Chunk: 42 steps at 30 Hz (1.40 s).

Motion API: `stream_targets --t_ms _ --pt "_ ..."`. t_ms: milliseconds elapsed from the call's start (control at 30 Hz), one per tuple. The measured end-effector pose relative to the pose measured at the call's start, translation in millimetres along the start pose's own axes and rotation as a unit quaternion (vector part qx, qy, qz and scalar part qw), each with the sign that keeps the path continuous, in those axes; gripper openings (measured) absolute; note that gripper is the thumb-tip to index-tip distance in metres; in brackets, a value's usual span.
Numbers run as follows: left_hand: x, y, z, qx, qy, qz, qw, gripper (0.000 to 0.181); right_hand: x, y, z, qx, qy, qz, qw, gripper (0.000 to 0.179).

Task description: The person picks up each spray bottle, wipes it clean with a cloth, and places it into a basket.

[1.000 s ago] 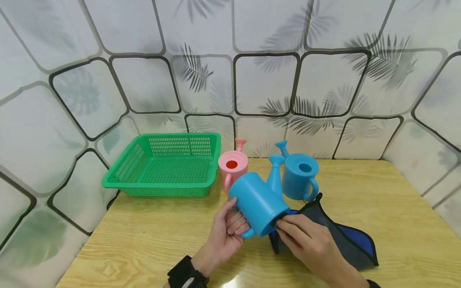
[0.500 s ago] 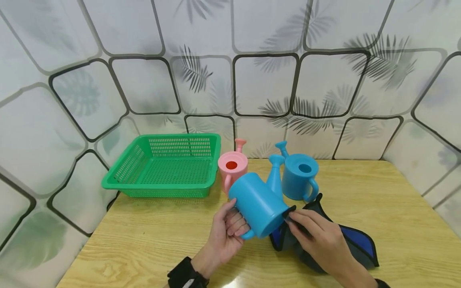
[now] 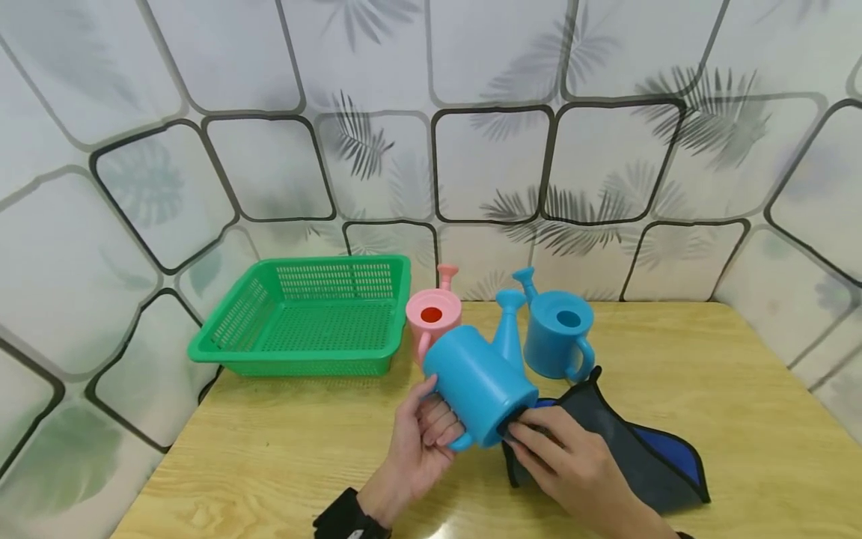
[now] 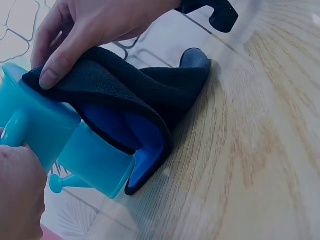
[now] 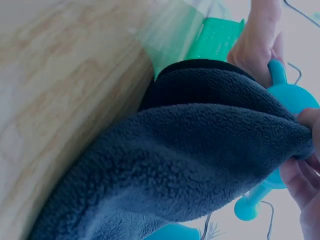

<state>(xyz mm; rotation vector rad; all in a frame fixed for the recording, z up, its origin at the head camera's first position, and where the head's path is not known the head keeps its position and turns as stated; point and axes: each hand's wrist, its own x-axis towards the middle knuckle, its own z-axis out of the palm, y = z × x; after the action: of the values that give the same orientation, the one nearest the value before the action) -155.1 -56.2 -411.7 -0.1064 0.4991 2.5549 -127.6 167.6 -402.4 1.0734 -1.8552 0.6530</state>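
My left hand [image 3: 426,442] grips the handle of a blue watering can [image 3: 474,382], which is tilted on its side above the table with its spout pointing up. My right hand [image 3: 572,457] pinches an edge of a dark grey cloth [image 3: 619,434] with blue backing and black trim, at the can's right end. In the left wrist view, the cloth [image 4: 115,80] drapes from the thumb down to the table. Fleecy grey cloth [image 5: 190,150] fills much of the right wrist view, its gathered corner between the fingers.
Behind the held can stand a pink watering can [image 3: 434,311] and a second blue watering can [image 3: 559,333], both upright. A green plastic basket [image 3: 296,367] sits at the back left of the wooden table [image 3: 283,449]. A patterned curtain-like backdrop [image 3: 377,165] surrounds the table.
My right hand pulled the cloth edge out to the right past the can's end, then came back left against it. My left hand holds the can almost still.
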Motion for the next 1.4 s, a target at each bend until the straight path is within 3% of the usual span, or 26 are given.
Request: stream_targets --t_ms 333,800,1133,1400 --pt "1.2 1.6 -0.4 -0.011 -0.029 0.009 0.9995 0.053 4.8 -7.2 3.1 -0.001 -0.003 -0.04 0.9992 0.031" --pt "2.4 3.0 -1.6 0.004 -0.033 0.019 0.9993 0.054 11.7 -20.0 9.8 -0.011 -0.044 -0.113 0.9926 0.03" --pt "-2.6 3.6 -0.4 -0.005 -0.023 0.013 0.9996 0.053 6.3 -2.0 -2.8 -0.021 -0.024 -0.03 0.999 0.036" --pt "-4.3 3.7 -3.0 0.001 -0.033 0.009 0.9994 0.052 2.2 9.3 -8.8 -0.033 0.01 0.044 0.9984 0.038"
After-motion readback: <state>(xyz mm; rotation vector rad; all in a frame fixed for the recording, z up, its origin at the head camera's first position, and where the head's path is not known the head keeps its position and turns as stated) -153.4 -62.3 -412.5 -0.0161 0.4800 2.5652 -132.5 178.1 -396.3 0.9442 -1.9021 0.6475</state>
